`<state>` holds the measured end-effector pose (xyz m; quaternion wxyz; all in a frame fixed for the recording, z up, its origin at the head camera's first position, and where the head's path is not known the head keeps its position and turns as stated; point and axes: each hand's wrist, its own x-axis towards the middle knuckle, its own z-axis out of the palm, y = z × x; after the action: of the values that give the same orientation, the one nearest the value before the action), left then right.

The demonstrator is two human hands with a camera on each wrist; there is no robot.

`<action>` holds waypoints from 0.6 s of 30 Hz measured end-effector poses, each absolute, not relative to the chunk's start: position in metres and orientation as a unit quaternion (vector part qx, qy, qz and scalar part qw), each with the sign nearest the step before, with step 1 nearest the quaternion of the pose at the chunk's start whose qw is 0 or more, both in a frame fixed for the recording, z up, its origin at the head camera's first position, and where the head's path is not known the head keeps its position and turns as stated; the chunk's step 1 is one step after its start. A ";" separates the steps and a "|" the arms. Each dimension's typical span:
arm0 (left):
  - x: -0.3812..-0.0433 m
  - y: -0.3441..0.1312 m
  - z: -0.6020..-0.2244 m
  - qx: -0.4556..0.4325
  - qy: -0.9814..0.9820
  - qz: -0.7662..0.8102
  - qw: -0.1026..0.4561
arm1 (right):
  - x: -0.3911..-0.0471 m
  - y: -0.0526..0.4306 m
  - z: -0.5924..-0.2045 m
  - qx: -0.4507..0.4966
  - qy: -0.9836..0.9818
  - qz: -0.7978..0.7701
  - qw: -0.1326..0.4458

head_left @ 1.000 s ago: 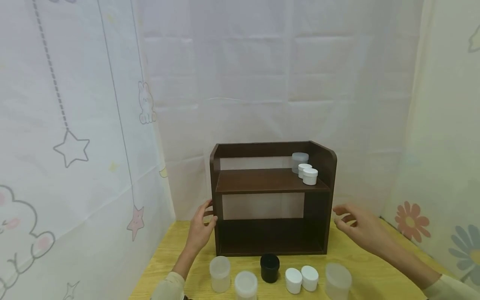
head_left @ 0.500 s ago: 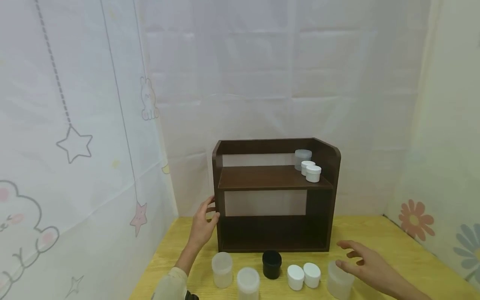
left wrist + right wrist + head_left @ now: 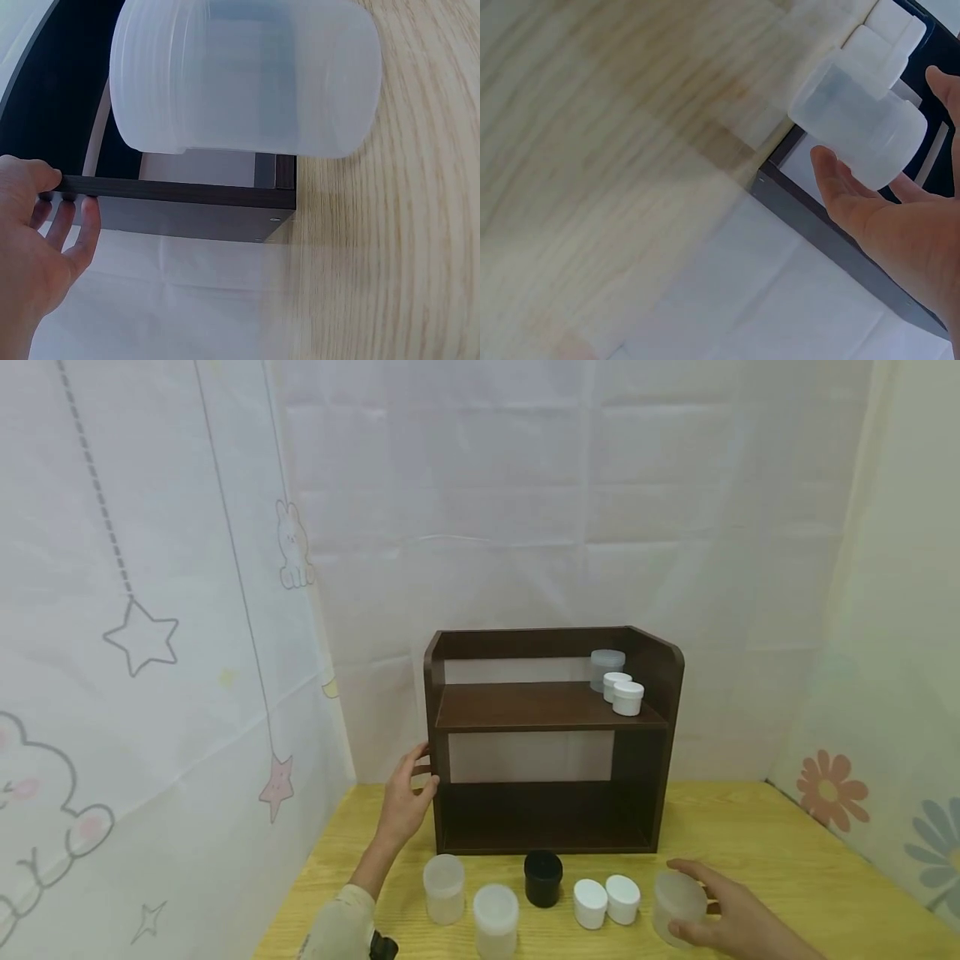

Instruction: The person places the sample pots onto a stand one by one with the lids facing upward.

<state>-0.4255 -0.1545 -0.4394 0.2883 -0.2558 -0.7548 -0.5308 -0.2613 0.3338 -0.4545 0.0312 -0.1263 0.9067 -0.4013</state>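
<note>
A dark brown two-tier shelf stands on the table. My left hand holds the edge of its left side panel; in the left wrist view the thumb lies on one face and the fingers on the other. My right hand spreads around a translucent lidded jar at the right end of the front row. In the right wrist view its fingers are right beside that jar, and the thumb stands apart from the lid. Two small white jars stand left of it, then a black jar.
Two more translucent jars, the left one and the nearer one, stand at the front left. The upper tier bears a translucent jar and two small white jars at its right. Printed cloth walls enclose the yellow wood-grain table.
My right hand has come down from beside the shelf's right side to the right-hand translucent jar. My left hand stays on the side panel. The head view has shifted slightly.
</note>
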 end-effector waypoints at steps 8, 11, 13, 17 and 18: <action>-0.423 -0.156 -0.439 -0.258 -0.755 -0.527 0.293 | -0.262 0.332 -0.461 -0.135 0.908 -0.397 0.017; -0.423 -0.153 -0.440 -0.262 -0.751 -0.532 0.292 | -0.261 0.336 -0.463 -0.140 0.905 -0.401 0.016; -0.424 -0.150 -0.441 -0.264 -0.748 -0.536 0.289 | -0.260 0.339 -0.464 -0.138 0.905 -0.402 0.012; -0.427 -0.142 -0.442 -0.271 -0.745 -0.540 0.283 | -0.258 0.343 -0.466 -0.120 0.907 -0.403 0.003; -0.428 -0.140 -0.442 -0.273 -0.745 -0.539 0.283 | -0.257 0.343 -0.465 -0.112 0.908 -0.403 0.002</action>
<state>-0.4277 -0.1400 -0.4417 0.2827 -0.2732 -0.7446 -0.5395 -0.2573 0.3434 -0.4655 0.0017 -0.1119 0.9082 -0.4034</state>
